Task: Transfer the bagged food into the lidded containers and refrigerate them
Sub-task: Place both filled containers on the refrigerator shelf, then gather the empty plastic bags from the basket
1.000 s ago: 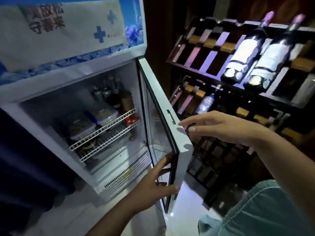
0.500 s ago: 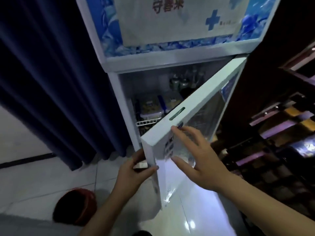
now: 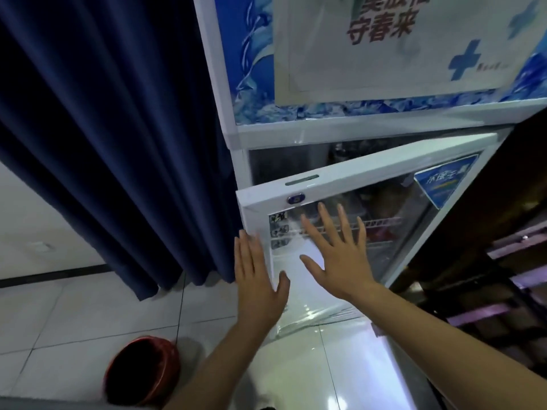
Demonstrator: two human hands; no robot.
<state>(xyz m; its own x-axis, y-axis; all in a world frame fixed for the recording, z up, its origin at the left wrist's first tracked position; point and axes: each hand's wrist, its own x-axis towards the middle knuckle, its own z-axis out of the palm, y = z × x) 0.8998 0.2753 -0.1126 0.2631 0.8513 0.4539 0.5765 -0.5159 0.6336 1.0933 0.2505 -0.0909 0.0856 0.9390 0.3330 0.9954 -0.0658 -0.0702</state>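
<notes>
A white display fridge [image 3: 233, 125] stands in front of me, with a blue ice-pattern panel and a white poster on top. Its glass door [image 3: 384, 176] is swung almost shut, leaving a narrow gap at the left edge. My left hand [image 3: 257, 279] lies flat, fingers together, against the door's left frame. My right hand [image 3: 334, 250] is spread flat on the glass. Both hold nothing. Through the glass I make out wire shelves [image 3: 381, 224] and dim shapes of stored items; the lidded containers cannot be told apart.
A dark blue curtain [image 3: 118, 143] hangs just left of the fridge. A red bucket [image 3: 142, 371] sits on the white tiled floor near my feet. A dark wooden wine rack [image 3: 509, 276] stands at the right.
The door has swung from wide open to nearly shut. My left hand let go of the door's edge and now lies flat on the frame; my right hand moved onto the glass.
</notes>
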